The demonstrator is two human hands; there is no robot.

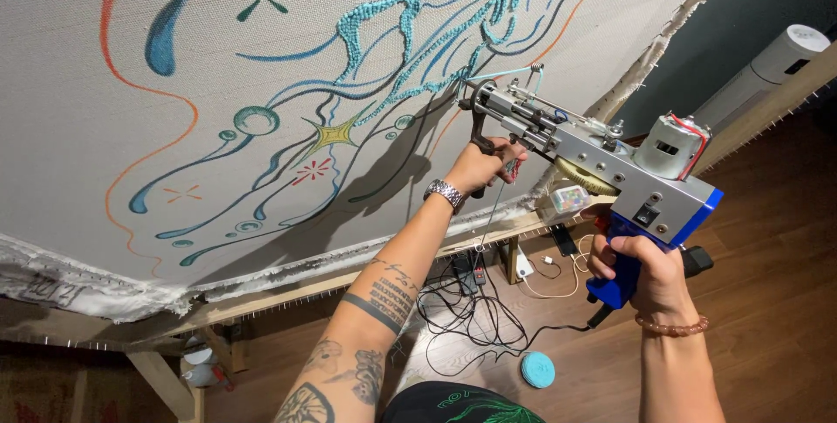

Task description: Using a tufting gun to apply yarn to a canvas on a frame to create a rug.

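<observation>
I hold a tufting gun [602, 157] with a silver metal body, a blue grip and a small motor on top. My right hand [641, 266] is wrapped around the blue grip; a bead bracelet sits on that wrist. My left hand [484, 166], with a metal watch on its wrist, grips the black front handle near the needle. The needle tip touches a stretched white cloth [218, 83] drawn with blue, orange and teal lines. A patch of light-blue tufted yarn [418, 22] runs along the drawing above the needle. Thin yarn feeds into the gun's front.
The cloth is stretched on a wooden frame [288, 292] with tack strips. Below it on the wooden floor lie tangled black cables [471, 310], a power strip, a white charger and a round blue yarn ball [538, 370]. A white cylindrical appliance [767, 70] stands at the far right.
</observation>
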